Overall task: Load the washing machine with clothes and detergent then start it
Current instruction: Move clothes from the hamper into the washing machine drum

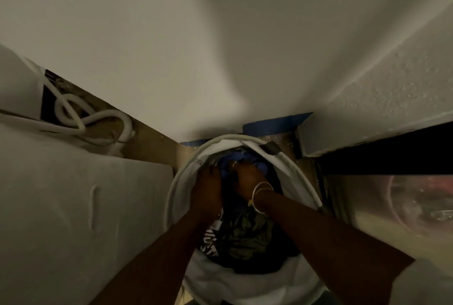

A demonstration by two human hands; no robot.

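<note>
Head view: the camera looks straight down into a round hamper (171,197) of white fabric stretched over a thin hoop rim, standing in a corner between a white appliance top (61,194) and a blurred round glass door (416,201). That door is probably the washing machine, so the load is close to where it must go.

The clothes (245,250) are all in the hamper, a soft, crumpled heap that fills it nearly to the rim. I can pick out 3 pieces: a blue garment (241,159) on the far side, a creased olive garment (247,233) in the middle, and a black garment with white lettering (210,249) nearer the person.

Both arms reach down into the heap, likely to gather an armful in 1 lift.
- The right hand (247,177), with 2 thin bangles (262,194) at the wrist, has its fingers curled into the blue garment and grasps it.
- The left hand (208,187) sits just inside the hamper's left wall with its fingers buried in dark cloth. Whether it is clenched on anything I cannot tell in this dim, smeared picture.

A smooth white hose (93,118) lies looped behind the appliance. A strip of blue tape (277,122) runs along the foot of the matte wall (196,47).

By my reading, loading has not begun, and neither detergent nor controls are in sight.
</note>
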